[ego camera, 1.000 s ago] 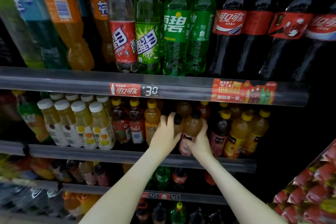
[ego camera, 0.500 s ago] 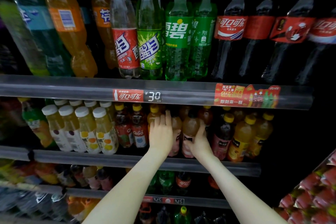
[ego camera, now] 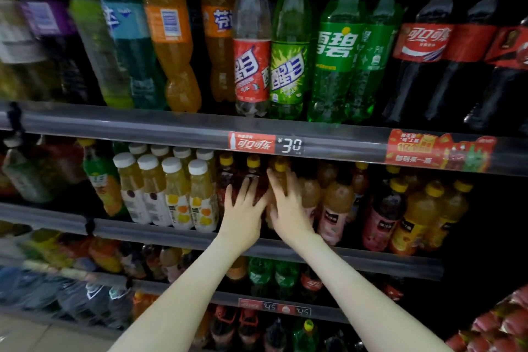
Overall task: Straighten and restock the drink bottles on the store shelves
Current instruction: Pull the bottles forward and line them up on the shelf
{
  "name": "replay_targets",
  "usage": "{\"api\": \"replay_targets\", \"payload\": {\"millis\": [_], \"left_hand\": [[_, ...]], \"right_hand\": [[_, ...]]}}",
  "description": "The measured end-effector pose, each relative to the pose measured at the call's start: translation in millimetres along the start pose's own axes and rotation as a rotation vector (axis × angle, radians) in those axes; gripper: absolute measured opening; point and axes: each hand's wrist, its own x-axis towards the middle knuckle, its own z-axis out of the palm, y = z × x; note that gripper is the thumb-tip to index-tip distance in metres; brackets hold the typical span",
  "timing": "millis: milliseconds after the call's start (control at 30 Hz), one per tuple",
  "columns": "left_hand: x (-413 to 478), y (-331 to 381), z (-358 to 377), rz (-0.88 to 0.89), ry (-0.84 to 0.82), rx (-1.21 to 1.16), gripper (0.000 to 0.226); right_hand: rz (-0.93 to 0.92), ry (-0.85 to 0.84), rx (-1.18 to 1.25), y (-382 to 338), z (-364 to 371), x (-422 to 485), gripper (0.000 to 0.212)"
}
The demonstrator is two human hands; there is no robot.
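White-capped juice bottles stand on the shelf below and left of the price tag. Your left hand lies directly below the price tag, fingers spread and straight, flat against the dark yellow-capped bottles. Your right hand is below the tag's right end, fingers also spread, pressed on the front of an amber yellow-capped bottle; no finger is visibly curled round it. Pink-labelled bottles stand below and right of the tag.
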Motion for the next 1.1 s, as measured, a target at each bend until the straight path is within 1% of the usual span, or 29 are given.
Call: {"api": "replay_targets", "payload": {"millis": [100, 167, 233, 333, 367, 433, 467, 500, 567, 633, 700, 733, 800, 867, 900, 1033, 1100], "left_hand": [[-12, -25, -5, -0.025, 0.032, 0.02, 0.085], [-22, -40, -8, -0.03, 0.035, 0.019, 0.083], [-34, -51, -12, -0.012, 0.033, 0.019, 0.081], [-50, -68, -15, -0.027, 0.029, 0.02, 0.08], [-53, -72, -16, -0.033, 0.028, 0.016, 0.08], [-61, -81, -16, -0.03, 0.006, -0.001, 0.079], [-64, -85, -16, -0.02, -0.002, -0.009, 0.078], [-67, -89, -17, -0.004, -0.01, -0.024, 0.077], [-69, -95, -18, 0.036, -0.005, -0.046, 0.077], [-67, -102, -16, 0.054, -0.009, -0.059, 0.077], [-63, -105, -17, 0.054, -0.047, -0.101, 0.077], [-60, -106, -19, 0.052, -0.067, -0.114, 0.076], [-51, -107, -18, 0.044, -0.117, -0.119, 0.07], [-43, -106, -19, 0.034, -0.121, -0.143, 0.068], [-40, -105, -19, 0.035, -0.109, -0.153, 0.068], [-33, -99, -11, 0.043, -0.098, -0.146, 0.068], [-33, -96, -8, 0.031, -0.097, -0.14, 0.068]], "right_hand": [[0.155, -0.071, -0.068, -7, 13, 22, 0.08], [0.232, -0.076, -0.128, -12, 19, 31, 0.075], [0.262, -0.033, -0.196, -18, 22, 32, 0.067], [0.216, 0.119, -0.304, -25, 22, 20, 0.062], [0.207, 0.158, -0.296, -26, 23, 12, 0.058], [0.264, 0.154, -0.239, -32, 28, -10, 0.037], [0.272, 0.174, -0.253, -35, 33, -19, 0.03], [0.286, 0.178, -0.231, -39, 34, -26, 0.03], [0.249, 0.164, -0.202, -45, 34, -35, 0.043], [0.311, 0.175, -0.104, -47, 33, -29, 0.052], [0.362, 0.168, -0.043, -50, 30, -15, 0.051], [0.38, 0.156, -0.059, -52, 29, -6, 0.051], [0.37, 0.077, -0.135, -52, 27, 7, 0.06], [0.367, -0.019, -0.262, -45, 26, 15, 0.079], [0.38, -0.05, -0.326, -43, 25, 16, 0.085], [0.359, 0.004, -0.523, -40, 23, 20, 0.085], [0.349, -0.048, -0.586, -36, 22, 21, 0.088]]}}
